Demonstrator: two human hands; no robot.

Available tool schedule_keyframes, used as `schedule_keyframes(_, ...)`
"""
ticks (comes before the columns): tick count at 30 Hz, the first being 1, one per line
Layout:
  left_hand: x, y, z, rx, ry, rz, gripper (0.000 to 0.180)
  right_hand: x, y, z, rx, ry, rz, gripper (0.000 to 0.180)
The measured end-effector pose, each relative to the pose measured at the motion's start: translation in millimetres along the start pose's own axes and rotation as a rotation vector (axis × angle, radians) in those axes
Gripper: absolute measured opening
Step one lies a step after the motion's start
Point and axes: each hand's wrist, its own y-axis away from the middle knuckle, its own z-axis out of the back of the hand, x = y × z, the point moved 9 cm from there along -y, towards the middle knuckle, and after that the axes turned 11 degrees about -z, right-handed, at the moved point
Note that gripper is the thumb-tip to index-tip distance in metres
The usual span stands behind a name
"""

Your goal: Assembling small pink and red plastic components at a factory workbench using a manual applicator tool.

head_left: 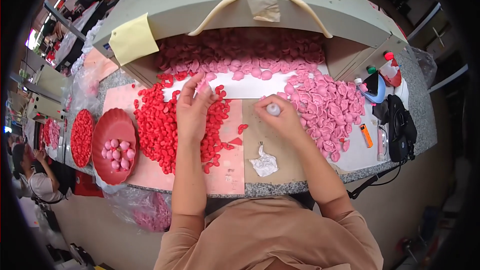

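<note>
My left hand [191, 110] is raised above the heap of small red pieces [156, 130], its fingertips pinching a small pink piece [202, 86]. Wrapped in my right hand [286, 122] is a small bottle [273, 109] with a pale, translucent rounded end facing up; its tip is hidden by the fingers. This hand hovers over the brown board [255, 130], just left of a heap of pink cup-like pieces [327, 112]. A crumpled white tissue [264, 163] lies on the board below my hands.
A grey box-shaped housing [200, 17] arches over more pink pieces [240, 52]. At left, a red scalloped dish [101, 162] holds pink balls beside a dish of red pieces [81, 137]. An orange lighter [366, 136], blue container [377, 90] and black bag [401, 127] sit right. Another person [40, 175] sits far left.
</note>
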Motion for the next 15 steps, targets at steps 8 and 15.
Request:
schedule_keyframes(8,-4,-2,9,-0.039,0.292,-0.023,0.033,17,22,-62,0.205,0.686,0.389,0.026)
schedule_keyframes(15,49,31,-23,0.123,0.204,0.365,0.027,27,9,-17,-0.047,0.367,0.203,0.022)
